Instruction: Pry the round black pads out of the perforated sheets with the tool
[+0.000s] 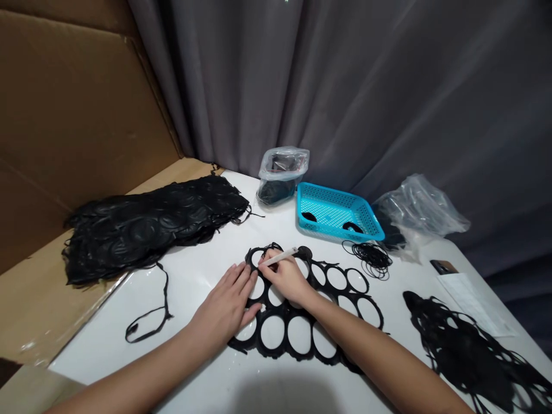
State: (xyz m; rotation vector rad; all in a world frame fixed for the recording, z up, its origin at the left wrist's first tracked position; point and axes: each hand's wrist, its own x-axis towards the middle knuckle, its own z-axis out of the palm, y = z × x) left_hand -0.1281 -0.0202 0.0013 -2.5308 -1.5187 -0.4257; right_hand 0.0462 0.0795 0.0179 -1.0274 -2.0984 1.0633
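Observation:
A black rubber-like sheet with rows of round holes (pixel 279 314) lies flat on the white table. My left hand (pixel 229 296) rests on its left edge, fingers stretched out and pressing flat. My right hand (pixel 285 277) is closed around a slim white pen-like tool (pixel 279 257) over the sheet's upper left part. The tool's tip is hidden by my fingers, so its kind cannot be told. By the sheet's top edge, just right of the tool, sits a small black disc (pixel 305 252).
A stack of black sheets (pixel 155 221) lies at the left by a cardboard box (pixel 77 109). Behind are a clear plastic bag (pixel 282 172) and a blue basket (pixel 340 234) holding black pieces. Thin black rings (pixel 371 257), a paper (pixel 472 302) and black scrap (pixel 474 356) lie at the right.

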